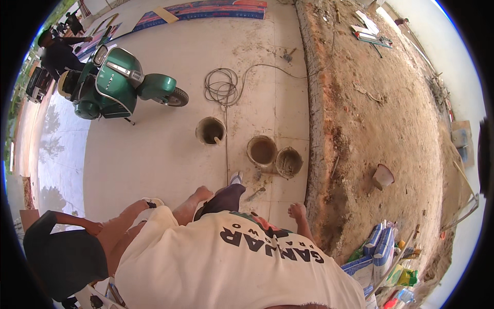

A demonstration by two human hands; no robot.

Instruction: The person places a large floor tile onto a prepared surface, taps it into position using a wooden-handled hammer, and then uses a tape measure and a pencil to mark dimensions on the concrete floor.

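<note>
In the head view, your left grip [203,193] hung low before your body; its fingers were too small to read, so I cannot tell whether it was clenched or released, and no load showed in it. Your right grip [297,210] was curled into a loose fist, with nothing visible inside.

The nearest things were three round, mud-stained buckets on the pale tiled floor [154,149], ahead of you and out of touch. The left bucket [210,123] had a pale handle [217,140] leaning in it; the middle bucket [261,151] held grey-brown material; the right bucket [289,161], just beside the middle one, held a rougher, lumpy mass.

As I judged it, you were between handling steps, standing or walking up to the buckets. Lifting one would have called for bending, reaching down and uncurling the right fingers before taking a rim or handle.

Counted, there were three buckets on the tiles, one pale tapered pail [383,176] tipped on the brown dirt strip [360,134], one slim dark tool [256,194] near your feet, one coiled dark cable [221,86], one green metal scooter [118,80] and one black-clad co-worker [64,252] at your left.
</note>
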